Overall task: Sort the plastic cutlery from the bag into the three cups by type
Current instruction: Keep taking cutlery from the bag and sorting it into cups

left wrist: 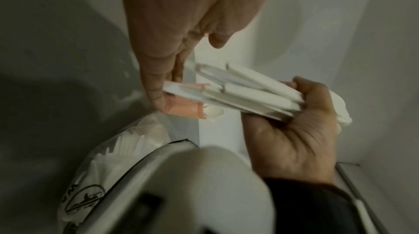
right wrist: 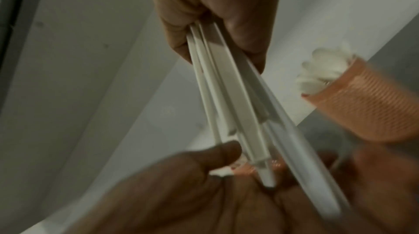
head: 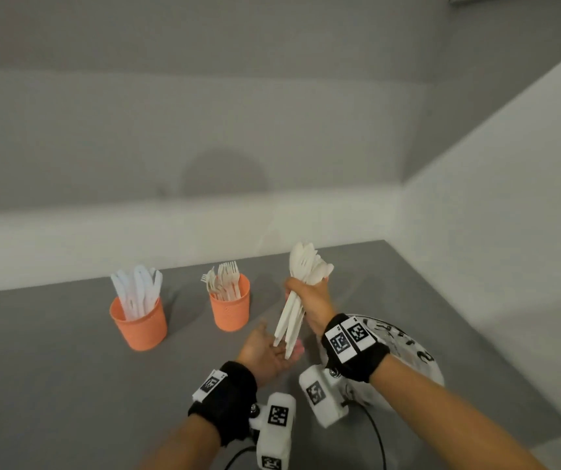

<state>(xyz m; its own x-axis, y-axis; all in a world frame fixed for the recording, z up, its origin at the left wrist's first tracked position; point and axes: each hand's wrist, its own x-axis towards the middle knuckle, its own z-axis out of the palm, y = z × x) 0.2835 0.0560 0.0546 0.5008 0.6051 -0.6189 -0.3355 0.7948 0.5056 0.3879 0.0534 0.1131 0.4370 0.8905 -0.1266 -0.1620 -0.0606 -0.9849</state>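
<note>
A: Nearest, what do the hands have?
B: The left hand [head: 265, 354] lies palm up, fingers relaxed, with the handle ends of the bundle of cutlery [head: 301, 293] resting on it. The right hand [head: 313, 300] is wrapped around that bundle's middle, above the bag [head: 407, 347].
A: And beyond?
B: On the grey table [head: 51, 351], the cup of forks [head: 229, 308] and the cup of knives [head: 140, 325]. A blurred third cup [right wrist: 371, 103] probably holds spoons.
</note>
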